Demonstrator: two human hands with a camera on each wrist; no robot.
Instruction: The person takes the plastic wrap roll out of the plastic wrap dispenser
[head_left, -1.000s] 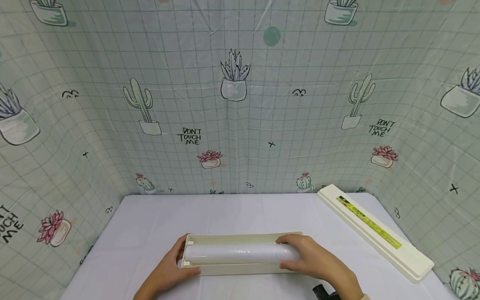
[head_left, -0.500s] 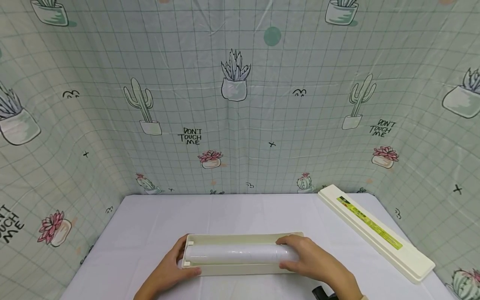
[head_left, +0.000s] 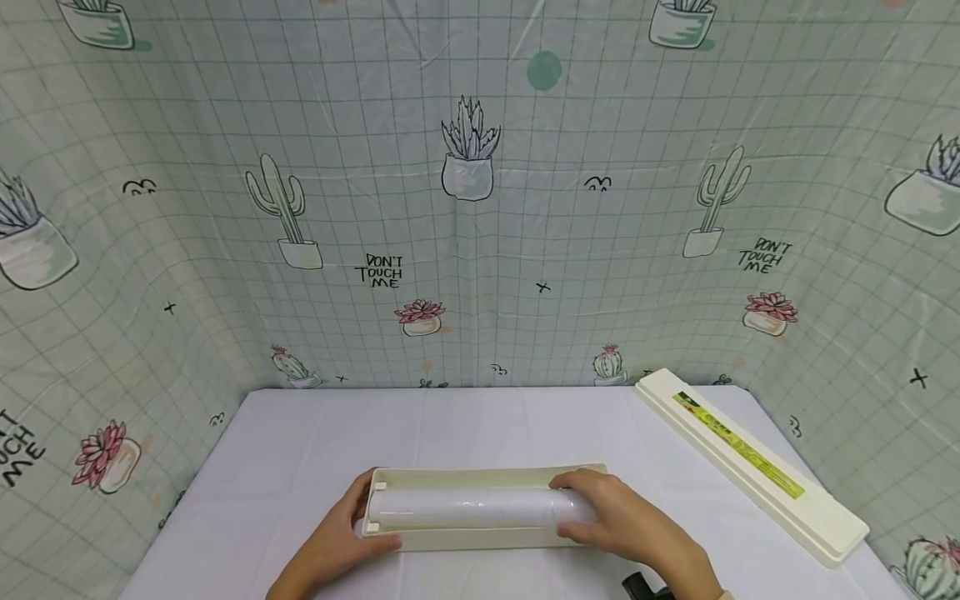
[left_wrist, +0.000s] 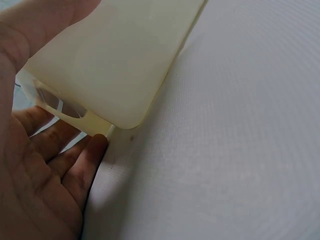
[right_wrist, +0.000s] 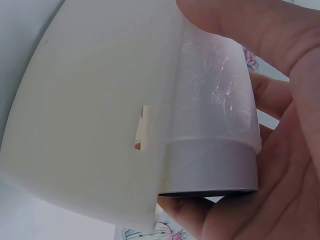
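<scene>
A roll of plastic wrap [head_left: 480,507] lies lengthwise in a long cream box [head_left: 472,541] on the white table. With its thumb on the front wall and its fingers round the end, my left hand [head_left: 337,533] grips the box's left end. My right hand [head_left: 622,517] holds the roll near its right end, thumb in front and fingers behind. In the right wrist view, the roll's bare tube end [right_wrist: 212,167] stands out beside the box wall [right_wrist: 90,100]. The left wrist view shows fingertips at the box's open-slotted end [left_wrist: 75,110]. The right end of the box is hidden by my right hand.
A long cream lid [head_left: 750,471] with a yellow-green label lies slantwise at the right of the white table [head_left: 420,425]. Something black [head_left: 639,585] shows beside my right wrist. A curtain [head_left: 480,242] printed with cacti stands behind and on both sides.
</scene>
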